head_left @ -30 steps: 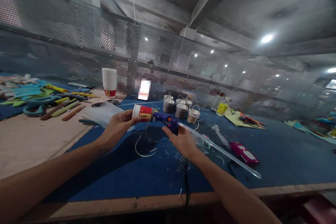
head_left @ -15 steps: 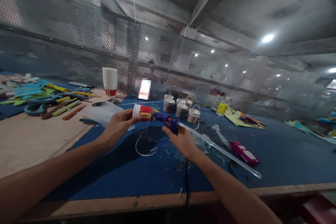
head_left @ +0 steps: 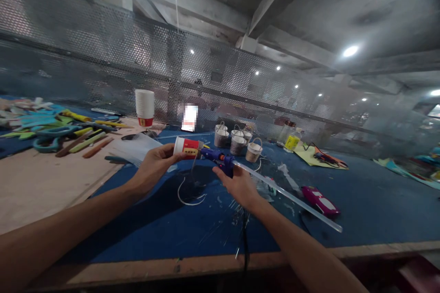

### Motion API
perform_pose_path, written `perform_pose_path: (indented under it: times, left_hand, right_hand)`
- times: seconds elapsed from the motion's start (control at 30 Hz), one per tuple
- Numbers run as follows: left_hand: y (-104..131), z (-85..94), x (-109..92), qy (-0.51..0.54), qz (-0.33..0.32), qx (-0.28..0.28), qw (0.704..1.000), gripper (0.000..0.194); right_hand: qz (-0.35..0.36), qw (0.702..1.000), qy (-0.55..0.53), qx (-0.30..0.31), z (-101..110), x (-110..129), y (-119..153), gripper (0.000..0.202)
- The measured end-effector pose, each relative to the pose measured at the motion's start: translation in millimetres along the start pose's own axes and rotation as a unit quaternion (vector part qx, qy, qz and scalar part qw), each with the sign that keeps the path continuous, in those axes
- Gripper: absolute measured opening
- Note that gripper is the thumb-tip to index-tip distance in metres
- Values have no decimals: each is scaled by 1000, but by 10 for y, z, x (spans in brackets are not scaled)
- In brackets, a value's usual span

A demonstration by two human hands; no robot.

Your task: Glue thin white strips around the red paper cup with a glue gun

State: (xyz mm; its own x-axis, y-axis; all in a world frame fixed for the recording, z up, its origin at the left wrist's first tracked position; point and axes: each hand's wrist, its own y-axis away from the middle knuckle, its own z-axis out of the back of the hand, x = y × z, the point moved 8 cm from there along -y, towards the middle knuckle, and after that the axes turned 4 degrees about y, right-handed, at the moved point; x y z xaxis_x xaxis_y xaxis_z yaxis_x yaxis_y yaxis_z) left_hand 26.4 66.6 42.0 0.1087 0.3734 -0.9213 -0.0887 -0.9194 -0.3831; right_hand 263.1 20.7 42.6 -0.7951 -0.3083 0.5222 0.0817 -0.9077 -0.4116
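Observation:
My left hand holds a red and white paper cup on its side, its base end pointing right. In my right hand is a blue hot glue gun, gripped by the handle, with its nozzle up against the base end of the cup; whether it touches cannot be made out. A long clear glue stick sticks out of the gun's back toward the lower right. On the blue table below the cup lies a curled white cord. Thin glue strands are scattered under my right hand.
Several small handled buckets stand behind the gun. A stack of paper cups is at back left, near scissors and clay tools. At right are a magenta device and a yellow-labelled bottle. A perforated metal screen runs behind.
Almost nothing differs. Both hands keep the cup and the glue gun in nearly the same place; the view has shifted very slightly.

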Motion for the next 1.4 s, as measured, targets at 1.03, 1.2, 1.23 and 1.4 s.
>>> perform_pose_path:
  times: [1.03, 1.2, 1.23, 1.4]
  left_hand:
    - [-8, 33, -11, 22, 5, -16, 1000, 31]
    - [-6, 25, -27, 13, 4, -13, 1000, 33]
    - [-6, 26, -25, 11, 6, -13, 1000, 32]
    - [-10, 39, 9, 11, 18, -14, 1000, 35]
  right_hand:
    - [25, 999, 31, 18, -25, 29, 9, 33]
    - [37, 999, 23, 24, -49, 36, 7, 32]
    - [39, 999, 20, 24, -50, 40, 7, 33]
    - [44, 999, 18, 25, -53, 40, 6, 34]
